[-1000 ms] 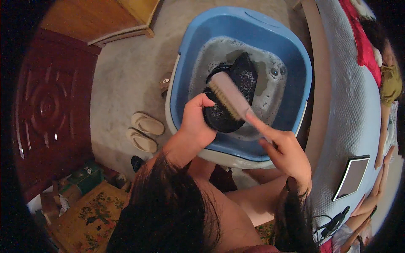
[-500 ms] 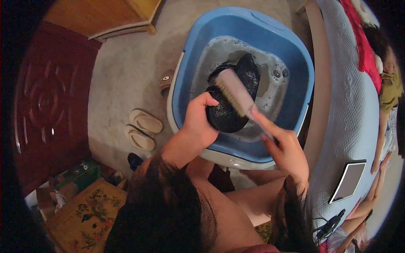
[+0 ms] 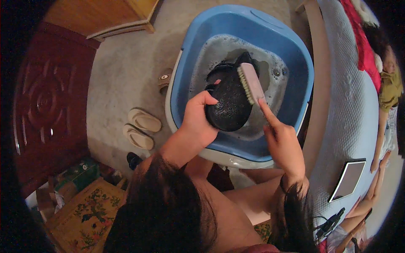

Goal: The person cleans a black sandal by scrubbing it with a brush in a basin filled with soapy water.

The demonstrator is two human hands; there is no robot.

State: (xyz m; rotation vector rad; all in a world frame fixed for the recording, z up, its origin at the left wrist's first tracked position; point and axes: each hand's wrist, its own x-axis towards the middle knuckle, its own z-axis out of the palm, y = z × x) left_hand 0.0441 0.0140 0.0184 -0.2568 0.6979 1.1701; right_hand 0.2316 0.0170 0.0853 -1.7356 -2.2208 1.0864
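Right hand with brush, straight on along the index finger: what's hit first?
Likely the black tip just past the head of the brush; depth is unclear, so the right hand might carry it over.

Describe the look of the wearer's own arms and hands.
The left hand and right hand are ungloved, with five-fingered human shapes. No ring, bracelet or watch is visible. The forearms show no sleeves. Long hair hangs across the arms, hiding whatever is worn higher up.

Beige slippers (image 3: pixel 144 119), tablet (image 3: pixel 348 180) on quilted bed (image 3: pixel 344 109)
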